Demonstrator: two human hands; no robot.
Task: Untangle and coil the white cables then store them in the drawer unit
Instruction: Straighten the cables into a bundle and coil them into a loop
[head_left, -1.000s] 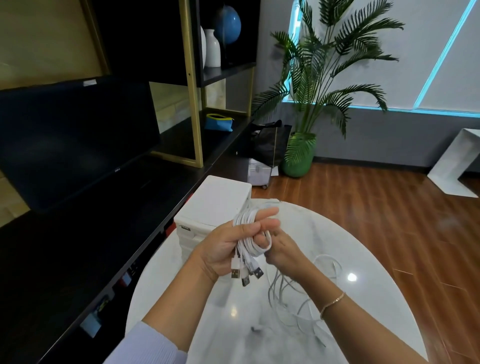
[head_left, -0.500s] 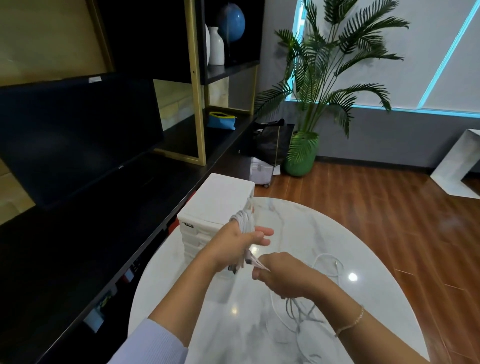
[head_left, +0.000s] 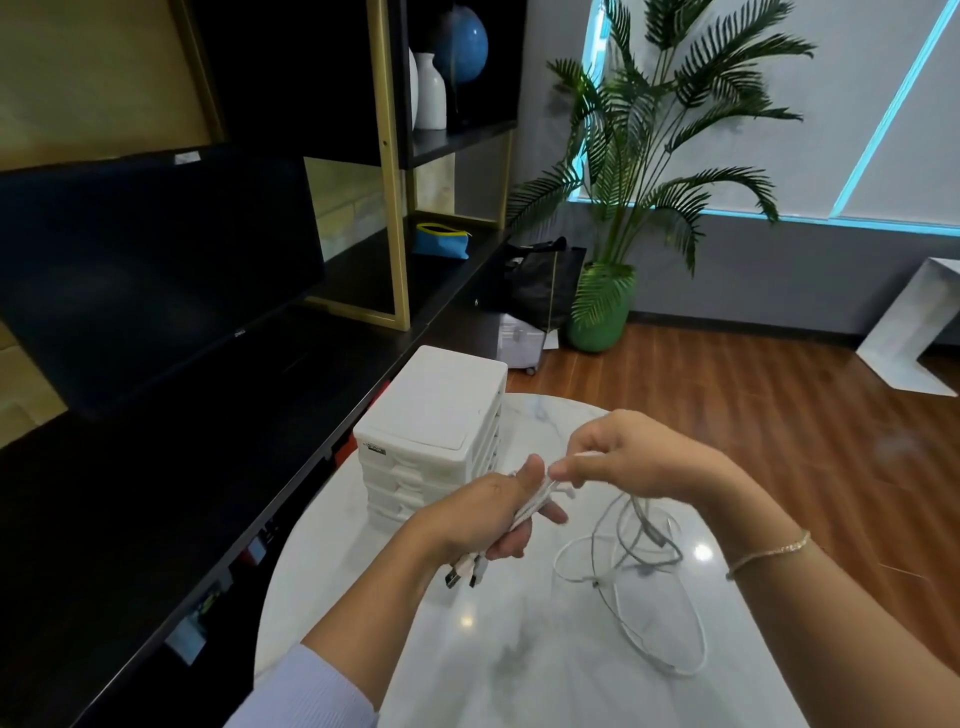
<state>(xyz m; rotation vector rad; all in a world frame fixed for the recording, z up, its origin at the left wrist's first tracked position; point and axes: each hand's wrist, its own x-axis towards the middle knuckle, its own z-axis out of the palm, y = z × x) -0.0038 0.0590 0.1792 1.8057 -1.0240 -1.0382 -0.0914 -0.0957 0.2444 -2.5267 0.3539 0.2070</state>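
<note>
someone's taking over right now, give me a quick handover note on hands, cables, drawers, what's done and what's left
Left hand grips the bundled white cables, plug ends sticking out below.
Right hand pinches a strand at the top of the bundle.
Loose cable loops trail onto the marble table, uncoiled.
Drawer unit stands on the table behind the hands, drawers closed.
Done: cables gathered. Left: untangle, coil, open a drawer, store.

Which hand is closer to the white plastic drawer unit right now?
Left. The left hand grips the white cables just beside the white plastic drawer unit; the right hand pinches them farther away.
</note>
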